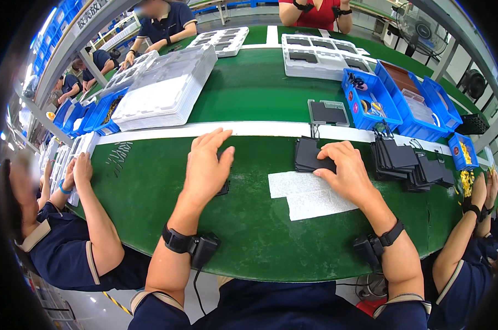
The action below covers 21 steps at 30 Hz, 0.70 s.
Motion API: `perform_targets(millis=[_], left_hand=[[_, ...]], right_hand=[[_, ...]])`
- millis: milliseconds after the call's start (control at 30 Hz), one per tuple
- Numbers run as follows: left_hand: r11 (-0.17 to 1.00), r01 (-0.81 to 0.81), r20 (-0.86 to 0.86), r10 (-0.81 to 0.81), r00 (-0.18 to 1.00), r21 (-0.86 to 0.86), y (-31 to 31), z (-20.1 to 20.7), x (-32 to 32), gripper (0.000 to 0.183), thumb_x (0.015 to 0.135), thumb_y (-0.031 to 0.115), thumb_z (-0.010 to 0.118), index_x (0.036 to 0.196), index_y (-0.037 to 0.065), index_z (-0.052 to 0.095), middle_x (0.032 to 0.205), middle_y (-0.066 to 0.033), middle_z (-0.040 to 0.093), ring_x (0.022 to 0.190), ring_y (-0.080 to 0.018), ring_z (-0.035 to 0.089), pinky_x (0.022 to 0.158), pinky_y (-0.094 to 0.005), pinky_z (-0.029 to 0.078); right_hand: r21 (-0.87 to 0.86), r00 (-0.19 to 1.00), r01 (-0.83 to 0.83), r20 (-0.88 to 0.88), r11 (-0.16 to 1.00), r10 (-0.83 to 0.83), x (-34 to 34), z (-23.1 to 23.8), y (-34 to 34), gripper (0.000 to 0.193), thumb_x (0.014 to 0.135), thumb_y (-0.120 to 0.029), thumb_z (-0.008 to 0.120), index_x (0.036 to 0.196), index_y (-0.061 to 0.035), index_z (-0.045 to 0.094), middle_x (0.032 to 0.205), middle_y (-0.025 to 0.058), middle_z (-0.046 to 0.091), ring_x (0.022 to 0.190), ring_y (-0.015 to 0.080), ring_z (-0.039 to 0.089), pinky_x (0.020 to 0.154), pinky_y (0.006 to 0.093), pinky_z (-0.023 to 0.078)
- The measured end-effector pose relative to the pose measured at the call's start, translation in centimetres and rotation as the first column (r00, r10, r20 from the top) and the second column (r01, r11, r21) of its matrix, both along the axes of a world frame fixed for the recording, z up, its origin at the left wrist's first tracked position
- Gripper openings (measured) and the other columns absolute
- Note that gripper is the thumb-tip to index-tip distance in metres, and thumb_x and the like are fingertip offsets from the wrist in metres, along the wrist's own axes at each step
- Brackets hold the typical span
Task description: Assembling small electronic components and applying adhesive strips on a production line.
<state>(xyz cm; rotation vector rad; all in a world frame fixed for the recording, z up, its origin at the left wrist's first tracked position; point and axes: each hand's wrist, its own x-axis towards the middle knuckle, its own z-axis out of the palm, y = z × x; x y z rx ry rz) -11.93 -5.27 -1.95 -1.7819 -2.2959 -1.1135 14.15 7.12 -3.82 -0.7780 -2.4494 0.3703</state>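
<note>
My left hand [208,165] hovers over the green table, fingers stretched and thumb apart. Small black flat pieces [223,189] peek out beside its palm, mostly hidden by the hand. My right hand [343,169] has its thumb and fingers closed on the near right corner of a small stack of black rectangular plates [307,154]. Under that hand lie overlapping white textured sheets [309,195]. Right of it, a larger fanned pile of black plates [395,157] rests on the table, some with cord loops at the top.
Stacked white plastic trays [163,96] stand back left, and trays with black pieces [315,58] back right. Blue bins [378,118] line the right side. A dark framed fixture [329,113] sits behind the white strip [249,129]. Thin dark strips [119,157] lie left; co-workers sit on both sides.
</note>
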Motion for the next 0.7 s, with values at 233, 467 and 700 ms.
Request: perform_targets(millis=[233, 467, 700], left_hand=[[0.956, 0.257, 0.712, -0.278, 0.645, 0.140, 0.4, -1.2, 5.0, 0.048, 0.083, 0.010, 0.067, 0.126, 0.001, 0.050, 0.110, -0.0072, 0.059, 0.095, -0.0098, 0.053, 0.072, -0.0236, 0.049], [0.913, 0.403, 0.939, -0.188, 0.288, 0.060, 0.7, -1.9, 5.4, 0.026, 0.086, 0.009, 0.064, 0.109, 0.002, 0.053, 0.099, -0.0049, 0.060, 0.083, -0.0086, 0.059, 0.070, -0.0236, 0.053], [0.872, 0.478, 0.908, -0.278, 0.313, 0.102, 0.1, -1.4, 6.8, 0.015, 0.087, 0.006, 0.062, 0.100, 0.001, 0.056, 0.094, -0.0035, 0.060, 0.084, -0.0082, 0.059, 0.074, -0.0243, 0.053]], right_hand=[[0.301, 0.984, -0.163, -0.014, 0.939, 0.175, -1.1, 0.8, -1.3, 0.035, 0.057, -0.008, 0.078, 0.085, -0.0083, 0.058, 0.101, 0.0059, 0.055, 0.099, 0.0252, 0.052, 0.083, 0.0401, 0.038], [0.216, 0.939, -0.313, -0.074, 0.925, 0.335, -1.7, 1.3, -2.8, 0.037, 0.054, -0.011, 0.079, 0.085, -0.0085, 0.059, 0.098, 0.0062, 0.056, 0.101, 0.0269, 0.052, 0.083, 0.0413, 0.039], [-0.483, 0.835, -0.296, -0.549, 0.824, -0.022, -1.7, 1.8, -3.5, 0.025, 0.079, -0.006, 0.067, 0.101, -0.0027, 0.058, 0.089, 0.0063, 0.064, 0.080, 0.0136, 0.060, 0.072, 0.0250, 0.045]])
